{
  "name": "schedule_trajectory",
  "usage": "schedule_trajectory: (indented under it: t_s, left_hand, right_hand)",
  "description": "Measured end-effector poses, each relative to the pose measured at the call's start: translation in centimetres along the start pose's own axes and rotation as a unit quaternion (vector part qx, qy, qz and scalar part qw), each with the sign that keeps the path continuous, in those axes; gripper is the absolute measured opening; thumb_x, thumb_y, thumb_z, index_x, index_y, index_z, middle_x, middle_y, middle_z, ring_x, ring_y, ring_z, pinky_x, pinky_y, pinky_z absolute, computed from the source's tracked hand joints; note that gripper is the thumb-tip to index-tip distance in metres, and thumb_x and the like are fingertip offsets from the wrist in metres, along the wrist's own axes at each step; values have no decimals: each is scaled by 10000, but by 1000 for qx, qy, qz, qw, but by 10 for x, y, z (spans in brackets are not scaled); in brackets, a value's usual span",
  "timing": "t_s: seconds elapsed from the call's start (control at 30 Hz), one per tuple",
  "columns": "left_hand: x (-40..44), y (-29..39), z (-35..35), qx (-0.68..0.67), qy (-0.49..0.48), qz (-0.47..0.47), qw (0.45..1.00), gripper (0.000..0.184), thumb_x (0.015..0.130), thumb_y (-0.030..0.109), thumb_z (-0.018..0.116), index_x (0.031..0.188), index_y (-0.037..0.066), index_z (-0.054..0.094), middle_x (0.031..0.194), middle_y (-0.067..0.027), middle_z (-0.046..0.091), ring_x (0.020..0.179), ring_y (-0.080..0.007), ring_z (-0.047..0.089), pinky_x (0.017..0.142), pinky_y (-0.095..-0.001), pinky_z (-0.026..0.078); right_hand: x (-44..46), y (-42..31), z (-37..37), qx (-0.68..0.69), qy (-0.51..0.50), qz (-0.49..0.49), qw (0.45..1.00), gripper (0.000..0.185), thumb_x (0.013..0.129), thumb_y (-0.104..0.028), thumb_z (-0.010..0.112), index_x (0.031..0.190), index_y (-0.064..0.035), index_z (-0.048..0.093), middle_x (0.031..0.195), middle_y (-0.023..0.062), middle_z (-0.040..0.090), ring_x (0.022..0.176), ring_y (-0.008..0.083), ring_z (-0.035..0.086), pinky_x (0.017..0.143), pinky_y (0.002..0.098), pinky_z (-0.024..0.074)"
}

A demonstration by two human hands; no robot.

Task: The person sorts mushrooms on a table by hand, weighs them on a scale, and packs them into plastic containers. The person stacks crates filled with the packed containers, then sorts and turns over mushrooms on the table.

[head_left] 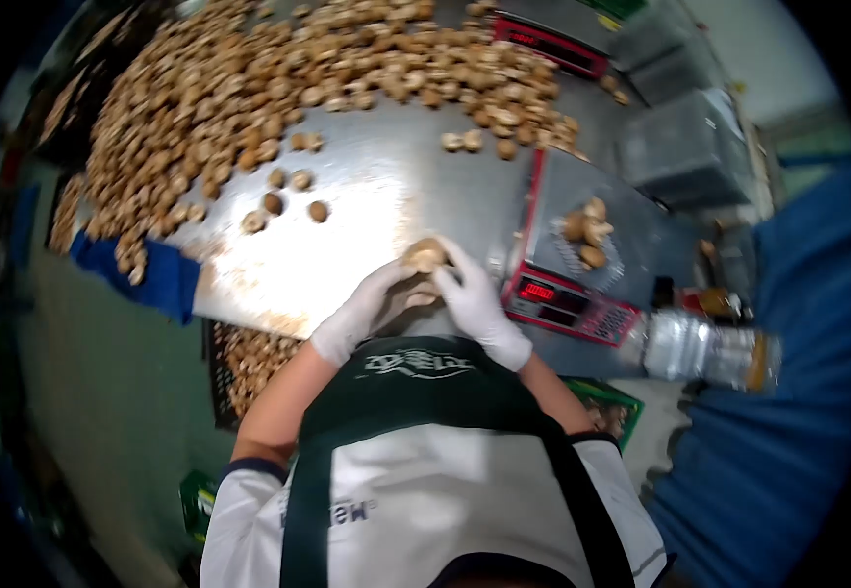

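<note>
Both my hands wear white gloves and meet over the near edge of the metal table. Between them is a brown-capped mushroom (424,257), which looks like a shiitake. My left hand (372,302) curls round its left side, and my right hand (475,299) closes on it from the right. Below that cap a second pale piece shows between the hands; I cannot tell if it is another mushroom. Right of my right hand, a clear plastic tray (614,269) with several mushrooms (587,227) rests on a red-edged digital scale (568,304).
A large heap of mushrooms (249,88) covers the far and left parts of the table (376,186). Another scale (553,47) stands at the back. Clear plastic containers (685,147) are stacked at right. Below the table are a mushroom crate (215,377) and a green crate (631,416).
</note>
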State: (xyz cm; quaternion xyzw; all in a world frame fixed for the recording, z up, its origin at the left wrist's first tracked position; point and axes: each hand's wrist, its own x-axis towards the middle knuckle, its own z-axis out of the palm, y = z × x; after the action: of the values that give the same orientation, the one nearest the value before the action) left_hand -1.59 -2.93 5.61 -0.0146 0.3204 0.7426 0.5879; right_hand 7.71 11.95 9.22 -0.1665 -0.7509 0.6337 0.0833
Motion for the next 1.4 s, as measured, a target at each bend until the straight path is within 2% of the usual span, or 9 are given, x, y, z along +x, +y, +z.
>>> schedule_trajectory:
  t_s: [0.13, 0.17, 0.2, 0.33, 0.47, 0.67, 0.77, 1.03, 1.4]
  left_hand:
    - [-8, 4, 33, 109, -57, -20, 992, 442, 1004, 239, 455, 1380, 6, 438, 1224, -118, 592, 1108, -192, 587, 954, -303, 467]
    - [-10, 4, 35, 143, -57, -10, 988, 448, 1006, 242, 453, 1388, 9, 432, 1223, -114, 592, 1106, -185, 585, 957, -299, 463]
    - [-12, 4, 35, 175, -53, 2, 983, 454, 1008, 245, 451, 1396, 12, 426, 1222, -109, 592, 1104, -179, 583, 961, -295, 460]
    - [-18, -2, 19, 228, 32, 26, 973, 505, 990, 289, 496, 1413, 24, 420, 1256, -81, 583, 1112, -158, 563, 991, -307, 421]
    - [-27, -2, -4, 249, 101, 37, 963, 441, 977, 241, 546, 1357, 25, 490, 1182, -76, 619, 1065, -165, 585, 965, -315, 440]
    - [-53, -20, -47, 306, 217, 84, 923, 417, 978, 209, 567, 1343, 17, 503, 1148, -84, 622, 1042, -161, 590, 903, -268, 469]
    - [-67, -29, -66, 354, 276, 123, 885, 420, 976, 207, 569, 1346, 22, 499, 1155, -88, 623, 1043, -161, 587, 918, -265, 462]
    - [-98, -27, -105, 356, 466, 249, 770, 471, 900, 119, 617, 1337, 3, 484, 1254, -173, 535, 1154, -268, 547, 1002, -338, 430]
    - [-52, 95, -178, 540, 546, 289, 572, 670, 802, 215, 709, 1375, 12, 426, 1383, -220, 420, 1287, -374, 402, 1082, -463, 328]
  right_hand:
    - [-9, -6, -36, -49, 88, -92, 991, 438, 900, -58, 598, 1332, -28, 538, 1188, 139, 618, 1041, 184, 611, 888, 296, 495]
    - [-17, -27, -53, 48, 114, 76, 989, 423, 893, -57, 613, 1309, -22, 552, 1213, 133, 615, 1085, 208, 605, 944, 321, 480]
    - [-14, -17, -71, -79, 214, -107, 968, 414, 886, -52, 626, 1294, -25, 563, 1209, 136, 616, 1103, 229, 598, 958, 341, 472]
    - [-27, -7, -147, -291, 450, -158, 829, 370, 912, -47, 562, 1278, 7, 562, 1221, 172, 592, 1148, 306, 559, 1016, 386, 422]
    - [-38, 31, -189, -354, 337, -20, 872, 381, 915, -33, 539, 1295, -19, 565, 1301, 148, 565, 1212, 296, 528, 1055, 377, 389]
    - [-10, -14, -137, -282, 382, -113, 873, 358, 944, -41, 488, 1290, -8, 571, 1290, 139, 577, 1169, 246, 560, 999, 343, 434]
    - [30, 0, -91, -240, 274, -192, 911, 378, 935, -29, 486, 1305, -24, 563, 1257, 132, 595, 1047, 213, 596, 939, 357, 460]
    - [132, 88, 67, -69, -28, -42, 996, 468, 943, -59, 533, 1395, 12, 435, 1296, 171, 509, 1166, 274, 558, 982, 351, 450]
    - [311, 88, 187, -243, -8, -148, 959, 576, 860, -185, 647, 1393, -59, 471, 1218, 180, 577, 1147, 334, 527, 1010, 391, 411]
